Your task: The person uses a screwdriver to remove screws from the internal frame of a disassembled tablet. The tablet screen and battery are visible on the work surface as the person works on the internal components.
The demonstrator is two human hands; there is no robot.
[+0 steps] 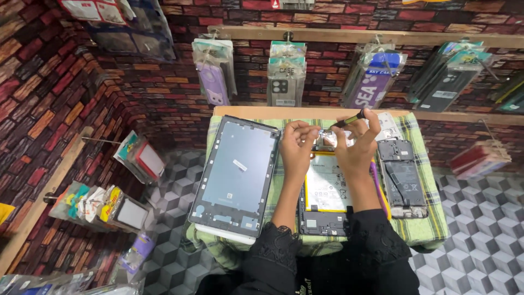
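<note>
- At centre frame we see an opened dark tablet body (323,210) with a large white battery, lying on the green checked cloth (420,226) over the desk.
- Our right hand (357,145) has its grip closed around a slim black screwdriver with a yellow band (349,119), tip toward the tablet's upper edge.
- Our left hand (297,147) pinches narrowly there; what it holds, we cannot tell.
- Left lies a grey rectangular tablet back cover (237,175); right, an opened phone (403,180).
- Clear hanging bags (286,76) along the upper brick wall hold phone cases.
</note>
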